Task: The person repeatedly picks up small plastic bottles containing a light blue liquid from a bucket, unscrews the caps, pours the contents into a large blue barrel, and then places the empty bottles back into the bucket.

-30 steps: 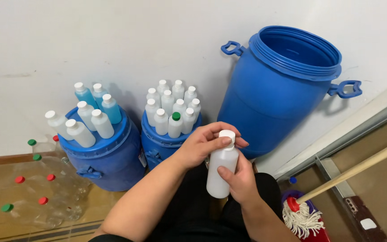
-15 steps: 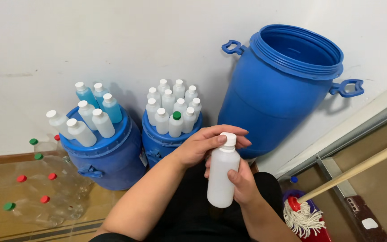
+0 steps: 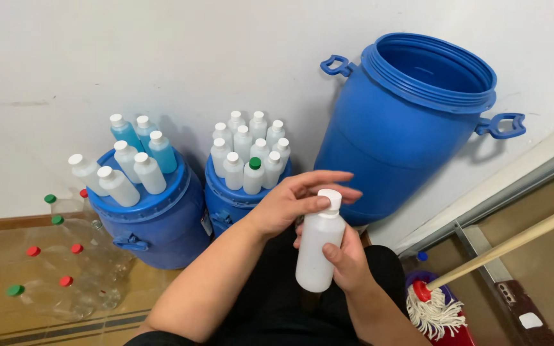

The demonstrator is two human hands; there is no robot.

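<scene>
My right hand (image 3: 347, 259) grips a white plastic bottle (image 3: 315, 253) around its lower body and holds it upright over my lap. A white screw cap (image 3: 331, 199) tops the bottle. My left hand (image 3: 293, 202) is beside the cap with its thumb touching it and its fingers stretched out flat behind it, not wrapped around it. Just beyond my hands stands a small blue drum (image 3: 229, 205) crowded with several white capped bottles (image 3: 248, 157), one with a green cap.
A second small blue drum (image 3: 155, 224) on the left carries white and blue-tinted bottles (image 3: 133, 160). A big open blue barrel (image 3: 392, 141) leans against the white wall. Clear bottles with red and green caps (image 3: 59, 275) lie at left. A mop (image 3: 434, 307) lies at right.
My left hand had its fingers closed over the cap; they have since opened and slid back, baring the cap. The bottle stays upright in my right hand, slightly lower.
</scene>
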